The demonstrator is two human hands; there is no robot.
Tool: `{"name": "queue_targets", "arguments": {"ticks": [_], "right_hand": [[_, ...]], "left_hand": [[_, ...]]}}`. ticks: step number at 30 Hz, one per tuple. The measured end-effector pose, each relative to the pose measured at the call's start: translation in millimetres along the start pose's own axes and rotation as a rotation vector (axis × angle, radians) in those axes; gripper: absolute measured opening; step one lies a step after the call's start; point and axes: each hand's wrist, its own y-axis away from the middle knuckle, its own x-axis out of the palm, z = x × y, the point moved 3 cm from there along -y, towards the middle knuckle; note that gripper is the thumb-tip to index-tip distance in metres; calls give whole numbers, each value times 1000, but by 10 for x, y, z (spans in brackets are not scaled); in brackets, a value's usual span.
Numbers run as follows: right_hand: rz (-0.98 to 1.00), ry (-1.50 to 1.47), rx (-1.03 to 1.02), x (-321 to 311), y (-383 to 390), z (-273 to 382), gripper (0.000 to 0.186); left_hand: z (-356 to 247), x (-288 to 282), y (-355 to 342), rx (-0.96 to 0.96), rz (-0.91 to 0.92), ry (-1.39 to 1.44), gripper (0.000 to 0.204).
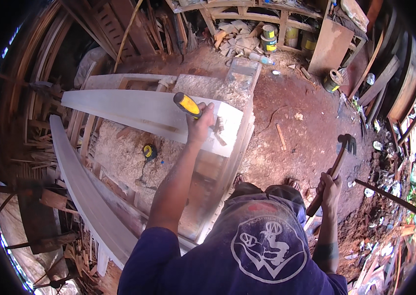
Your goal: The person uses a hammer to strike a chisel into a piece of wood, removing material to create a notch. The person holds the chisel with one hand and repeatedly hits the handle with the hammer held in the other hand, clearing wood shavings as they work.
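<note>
My left hand (200, 124) is closed round the yellow and black handle of a chisel (188, 105), over the near end of a thick pale timber beam (144, 110). The hand hides the chisel's blade. Loose wood chips (220, 127) lie on the beam beside my fingers. On the right, my right hand (330, 188) grips the wooden handle of a claw hammer (336, 166). Its dark head points away from me, above the floor and apart from the beam.
A second long curved beam (87, 196) leans at the left. A tape measure (149, 151) lies on the sawdust-covered bench between the beams. Tins (333, 80) and offcuts (240, 40) lie at the back. A dark bar (394, 200) juts in from the right.
</note>
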Motion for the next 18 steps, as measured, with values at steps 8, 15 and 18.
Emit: {"name": "queue_targets", "arguments": {"ticks": [8, 15, 18], "right_hand": [[242, 778, -617, 795, 71, 891, 13], [475, 687, -1125, 1756, 276, 2529, 25], [366, 403, -1336, 2071, 703, 3124, 25]], "left_hand": [[-20, 55, 106, 96, -41, -204, 38], [-61, 135, 121, 77, -101, -263, 39], [-95, 80, 155, 78, -133, -235, 38]]}}
